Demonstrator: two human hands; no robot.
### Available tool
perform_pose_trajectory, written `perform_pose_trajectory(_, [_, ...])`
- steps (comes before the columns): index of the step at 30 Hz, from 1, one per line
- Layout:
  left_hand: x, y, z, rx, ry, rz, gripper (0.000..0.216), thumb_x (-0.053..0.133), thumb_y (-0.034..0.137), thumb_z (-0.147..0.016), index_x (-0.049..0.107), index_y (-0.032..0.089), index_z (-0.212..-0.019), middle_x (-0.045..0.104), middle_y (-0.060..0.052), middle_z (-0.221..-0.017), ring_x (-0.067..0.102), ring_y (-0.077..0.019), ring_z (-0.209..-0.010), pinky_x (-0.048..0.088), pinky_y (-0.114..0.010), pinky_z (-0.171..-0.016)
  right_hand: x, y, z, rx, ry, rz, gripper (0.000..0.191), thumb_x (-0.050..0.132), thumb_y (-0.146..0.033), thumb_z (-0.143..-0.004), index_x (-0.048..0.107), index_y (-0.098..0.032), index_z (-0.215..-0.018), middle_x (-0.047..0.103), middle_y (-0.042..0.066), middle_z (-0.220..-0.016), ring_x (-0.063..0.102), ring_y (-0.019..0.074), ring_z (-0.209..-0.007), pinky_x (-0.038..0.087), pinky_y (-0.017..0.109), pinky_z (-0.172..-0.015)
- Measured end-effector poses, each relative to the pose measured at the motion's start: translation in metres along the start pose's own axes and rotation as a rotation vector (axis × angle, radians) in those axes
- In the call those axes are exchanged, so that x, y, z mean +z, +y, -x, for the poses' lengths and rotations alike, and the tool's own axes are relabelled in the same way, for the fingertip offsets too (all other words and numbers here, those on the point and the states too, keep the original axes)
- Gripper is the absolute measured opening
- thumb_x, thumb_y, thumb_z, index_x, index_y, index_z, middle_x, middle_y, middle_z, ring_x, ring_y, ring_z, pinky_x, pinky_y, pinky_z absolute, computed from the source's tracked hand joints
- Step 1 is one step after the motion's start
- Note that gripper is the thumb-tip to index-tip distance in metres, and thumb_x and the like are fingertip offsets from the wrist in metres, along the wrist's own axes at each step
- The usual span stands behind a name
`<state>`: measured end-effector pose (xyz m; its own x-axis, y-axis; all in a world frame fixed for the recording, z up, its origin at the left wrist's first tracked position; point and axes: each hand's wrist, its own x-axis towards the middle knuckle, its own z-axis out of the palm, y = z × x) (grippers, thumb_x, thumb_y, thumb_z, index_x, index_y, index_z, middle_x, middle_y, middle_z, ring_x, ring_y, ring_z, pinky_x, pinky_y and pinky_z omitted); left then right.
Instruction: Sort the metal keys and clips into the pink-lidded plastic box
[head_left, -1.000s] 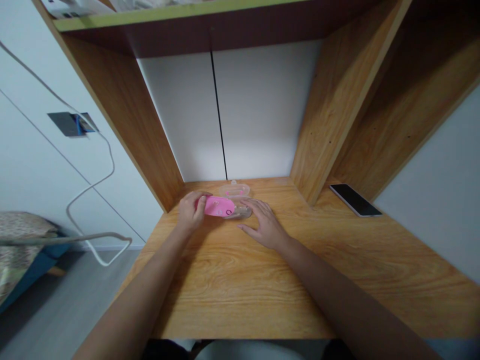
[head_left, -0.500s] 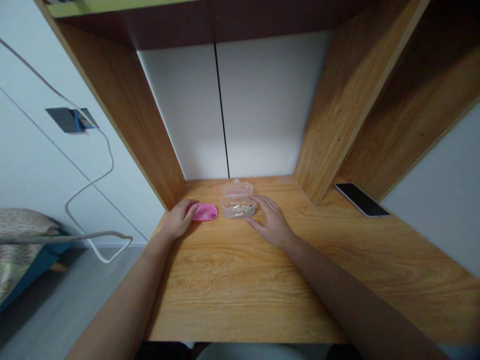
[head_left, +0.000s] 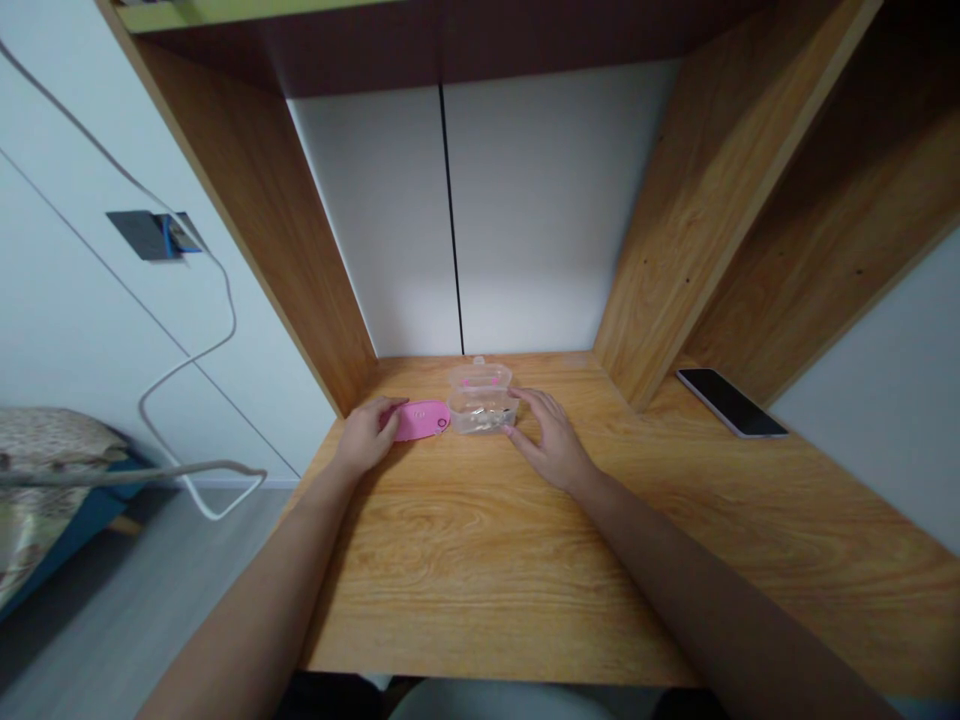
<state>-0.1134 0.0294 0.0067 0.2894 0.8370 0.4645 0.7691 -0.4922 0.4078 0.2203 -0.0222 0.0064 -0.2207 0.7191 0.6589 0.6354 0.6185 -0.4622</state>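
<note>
On the desk lies a flat pink oval plastic piece [head_left: 422,420] with a small dark ring mark near its right end. My left hand [head_left: 369,435] pinches its left end between thumb and fingers. Right beside it stands a small clear plastic box [head_left: 469,420], its hinged lid [head_left: 480,377] tipped open toward the back wall. Small shiny, silvery bits [head_left: 491,418] lie in the box, too small to name. My right hand [head_left: 550,440] curves around the box's right end, thumb at the front and fingers at the back corner.
A phone [head_left: 730,403] with a dark screen lies at the right by an upright wooden panel [head_left: 660,300]. Over the desk [head_left: 450,580] hangs a shelf [head_left: 480,45]. At the left, a white cable [head_left: 229,310] runs past a wall socket opening [head_left: 154,236].
The pink oval piece has shifted right with my left hand, up against the box, and tilts slightly. My right hand stays at the box's right end. The whole view has moved a little.
</note>
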Motion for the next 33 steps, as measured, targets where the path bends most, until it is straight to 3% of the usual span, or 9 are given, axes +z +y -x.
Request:
perform_pose_trajectory(8, [-0.003,0.009,0.002,-0.017,0.024,0.046,0.025,0.059,0.031,-0.081,0.068,0.019,-0.101,0.074,-0.006,-0.095,0.068,-0.0222,-0.082,0.055,-0.034,-0.075,0.002,0.002,0.001,0.0,0.0,0.011,0.051,0.062,-0.032,-0.091,0.048,-0.028,-0.141,0.06,0.009,-0.137,0.054,0.0294,-0.127,0.044,0.052,-0.108])
perform_pose_trajectory(16, [-0.003,0.027,0.005,0.038,-0.101,0.136,0.042,0.066,0.037,-0.078,0.064,0.02,-0.116,0.071,-0.002,-0.086,0.064,-0.018,-0.071,0.049,-0.028,-0.063,0.001,0.002,0.001,-0.001,-0.014,0.031,0.05,0.062,-0.027,-0.09,0.051,-0.029,-0.139,0.06,0.008,-0.136,0.055,0.0297,-0.125,0.045,0.053,-0.107])
perform_pose_trajectory(18, [-0.003,0.03,0.006,0.025,-0.107,0.128,0.049,0.069,0.043,-0.078,0.063,0.019,-0.121,0.072,-0.003,-0.089,0.064,-0.0185,-0.072,0.049,-0.028,-0.062,0.001,0.002,0.001,-0.007,-0.02,0.032,0.049,0.062,-0.026,-0.09,0.052,-0.029,-0.137,0.06,0.008,-0.135,0.055,0.0294,-0.125,0.045,0.053,-0.107])
perform_pose_trajectory(21, [-0.004,0.03,0.005,0.054,-0.135,0.137,0.053,0.069,0.049,-0.08,0.062,0.02,-0.123,0.072,-0.007,-0.109,0.068,-0.0221,-0.088,0.053,-0.03,-0.072,0.0,0.001,0.0,-0.013,-0.023,0.03,0.048,0.062,-0.025,-0.089,0.053,-0.029,-0.136,0.061,0.008,-0.135,0.055,0.0291,-0.125,0.045,0.052,-0.107])
perform_pose_trajectory(23, [-0.004,0.026,0.004,0.086,-0.163,0.128,0.048,0.062,0.047,-0.086,0.062,0.02,-0.125,0.071,-0.008,-0.115,0.068,-0.0235,-0.093,0.053,-0.033,-0.077,0.001,0.001,0.0,-0.01,-0.023,0.03,0.047,0.062,-0.025,-0.089,0.053,-0.029,-0.136,0.061,0.008,-0.135,0.055,0.0291,-0.125,0.045,0.052,-0.107])
perform_pose_trajectory(28, [-0.004,0.02,0.004,0.074,-0.136,0.007,0.042,0.05,0.031,-0.089,0.062,0.019,-0.128,0.074,-0.004,-0.091,0.067,-0.0216,-0.077,0.05,-0.033,-0.071,0.001,0.002,0.001,-0.018,-0.032,0.041,0.046,0.063,-0.024,-0.089,0.054,-0.028,-0.134,0.061,0.008,-0.134,0.055,0.0287,-0.125,0.045,0.052,-0.107])
perform_pose_trajectory(33, [-0.005,0.026,0.005,0.112,-0.087,-0.023,0.04,0.05,0.024,-0.084,0.067,0.02,-0.12,0.075,-0.006,-0.106,0.069,-0.0228,-0.085,0.052,-0.032,-0.074,0.001,0.002,0.001,-0.011,-0.046,0.054,0.045,0.063,-0.024,-0.089,0.056,-0.029,-0.134,0.06,0.008,-0.134,0.054,0.0288,-0.126,0.045,0.053,-0.106])
